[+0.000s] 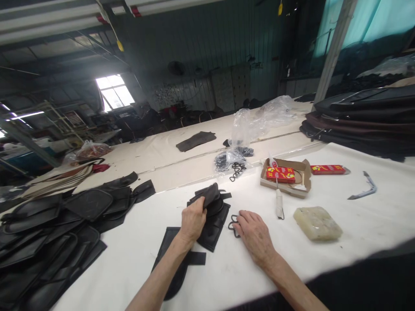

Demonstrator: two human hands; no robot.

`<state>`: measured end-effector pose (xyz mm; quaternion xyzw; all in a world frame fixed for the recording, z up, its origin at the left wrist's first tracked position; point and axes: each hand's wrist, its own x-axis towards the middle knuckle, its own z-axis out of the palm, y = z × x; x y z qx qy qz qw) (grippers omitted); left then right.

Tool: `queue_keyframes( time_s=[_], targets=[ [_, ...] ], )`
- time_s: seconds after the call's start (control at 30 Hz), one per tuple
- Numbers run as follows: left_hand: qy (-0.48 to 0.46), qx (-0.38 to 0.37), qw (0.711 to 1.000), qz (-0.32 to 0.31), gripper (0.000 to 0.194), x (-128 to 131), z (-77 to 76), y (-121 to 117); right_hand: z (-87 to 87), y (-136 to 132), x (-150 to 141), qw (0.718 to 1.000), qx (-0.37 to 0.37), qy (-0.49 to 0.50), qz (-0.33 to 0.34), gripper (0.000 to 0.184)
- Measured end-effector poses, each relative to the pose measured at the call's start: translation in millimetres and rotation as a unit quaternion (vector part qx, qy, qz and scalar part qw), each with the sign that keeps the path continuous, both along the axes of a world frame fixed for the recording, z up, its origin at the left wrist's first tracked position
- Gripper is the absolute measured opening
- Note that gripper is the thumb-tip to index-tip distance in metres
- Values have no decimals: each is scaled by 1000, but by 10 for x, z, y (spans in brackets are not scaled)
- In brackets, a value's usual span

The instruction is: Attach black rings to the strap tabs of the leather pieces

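Observation:
My left hand is closed on a folded black leather piece that lies on top of a small stack of black leather pieces on the white table. My right hand rests just to the right of the stack, its fingers curled over a black metal ring on the table. A flat black panel lies under my left forearm.
A large pile of black leather panels fills the left. A cardboard box with a red packet, a white-handled tool, a yellowish wax block, a plastic bag of rings and stacked dark material lie to the right.

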<state>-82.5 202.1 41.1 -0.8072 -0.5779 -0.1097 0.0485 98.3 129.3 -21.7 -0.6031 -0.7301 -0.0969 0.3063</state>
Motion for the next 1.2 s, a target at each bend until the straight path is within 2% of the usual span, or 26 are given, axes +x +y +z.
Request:
queue_keyframes(
  time_s=[0.1,0.27,0.5,0.87,1.07,1.2],
  targets=[
    [24,-23,999,-30,28,109,-92,-44,-3,-4,4,1000,-2,-2,-1,11],
    [60,-40,997,-35,14,134,-30,-33,-16,1,-2,1000,-6,1,-2,13],
    [96,-51,994,-25,21,216,-42,7,-17,4,-23,1000,-12,4,-10,4],
    [92,-50,994,-38,14,215,2,13,-30,14,-41,1000,-3,14,-17,10],
    [23,-24,999,-11,18,52,-4,91,-16,-4,-25,1000,-8,5,-10,5],
    [-28,21,999,30,24,-176,77,124,-21,-7,-6,1000,-12,1,-4,2]
  ],
)
